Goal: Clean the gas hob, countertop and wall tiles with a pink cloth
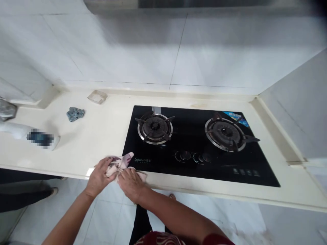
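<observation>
Both my hands hold a crumpled pale cloth (124, 162) with purplish patches, at the counter's front edge by the near left corner of the black gas stove (190, 136). My left hand (100, 175) is closed around the cloth's left side. On its right side, my right hand (130, 183) is closed with the fingers curled over the fabric. One corner of the cloth sticks up over the stove's glass edge. Some of the fingertips are hidden in its folds.
A grey-blue rag (75, 114) and a clear plastic tray (97, 97) lie on the cream counter (107, 126) to the left. Farther left is a white bottle (17, 130) on its side. The stove carries two burners with raised pan supports. A range hood (178, 4) overhangs it.
</observation>
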{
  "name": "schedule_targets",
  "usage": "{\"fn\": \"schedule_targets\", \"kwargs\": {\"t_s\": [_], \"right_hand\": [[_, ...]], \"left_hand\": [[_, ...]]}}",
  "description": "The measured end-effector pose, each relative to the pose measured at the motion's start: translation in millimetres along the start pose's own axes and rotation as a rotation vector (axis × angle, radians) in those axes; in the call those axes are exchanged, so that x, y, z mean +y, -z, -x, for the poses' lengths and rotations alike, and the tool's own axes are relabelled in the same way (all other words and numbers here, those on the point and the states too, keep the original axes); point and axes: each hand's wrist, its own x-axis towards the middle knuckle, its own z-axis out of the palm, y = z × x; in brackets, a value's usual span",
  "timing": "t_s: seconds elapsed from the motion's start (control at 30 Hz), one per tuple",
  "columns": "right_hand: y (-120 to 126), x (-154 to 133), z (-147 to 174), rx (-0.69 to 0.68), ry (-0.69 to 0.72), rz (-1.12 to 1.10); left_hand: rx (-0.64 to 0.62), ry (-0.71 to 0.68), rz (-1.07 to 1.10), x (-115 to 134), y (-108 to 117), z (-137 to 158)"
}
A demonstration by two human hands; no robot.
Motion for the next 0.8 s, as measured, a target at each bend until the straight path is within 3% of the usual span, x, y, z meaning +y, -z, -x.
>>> {"fn": "schedule_targets", "kwargs": {"t_s": [0.1,0.2,0.3,0.4,0.6,0.7,0.8], "right_hand": [[2.0,-2.8,-5.0,-0.030,0.015,-0.022],[9.1,10.3,22.1,0.007,-0.010,-0.021],[21.3,37.5,72.3,0.062,-0.043,-0.001],[38.8,75.5,134.9,0.146,-0.100,0.017],[81.5,154.8,257.9,0.190,-0.189,0.017],[97.3,186.2,304.7,0.219,-0.221,-0.011],[113.5,209.5,337.2,0.250,-0.266,-0.059]], "left_hand": [[0.008,0.016,-0.118,-5.9,5.2,0.4],[0.029,0.071,-0.248,23.4,0.6,11.2],[0.032,0.084,-0.269,80.7,-15.5,25.6],[0.009,0.038,-0.137,153.1,-42.8,31.9],[-0.187,-0.009,0.019,289.3,-104.6,8.0],[-0.293,-0.040,0.064,337.0,-130.6,-11.5],[-0.335,-0.055,0.120,368.9,-147.4,-33.0]]}}
